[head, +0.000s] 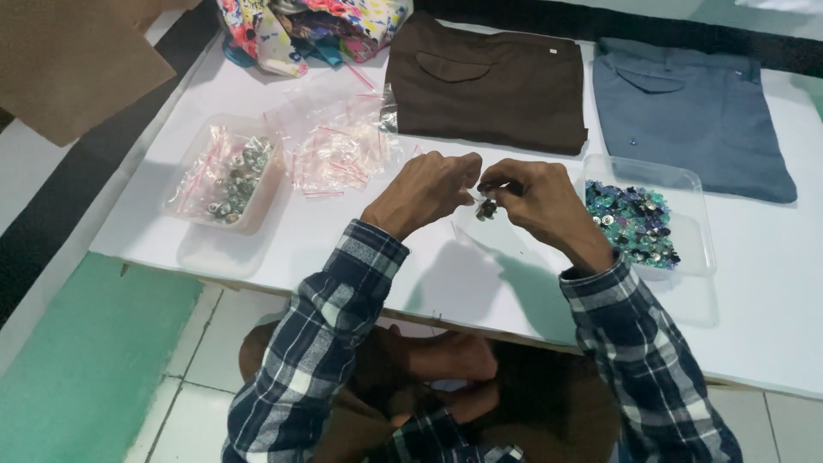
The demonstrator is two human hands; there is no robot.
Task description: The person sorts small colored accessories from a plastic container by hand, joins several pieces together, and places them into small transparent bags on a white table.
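Note:
My left hand and my right hand meet over the white table. Between their fingertips hangs a small clear plastic bag with a few dark buttons in it. Both hands pinch the bag's top edge. The right hand is closest to a clear tray of blue, green and silver buttons just to its right. To the left lies a pile of small clear zip bags with red strips.
A clear tray at the left holds filled bags of silver buttons. Folded brown trousers and folded blue-grey trousers lie at the table's far side. Floral fabric sits at the back. Brown cardboard is at the upper left.

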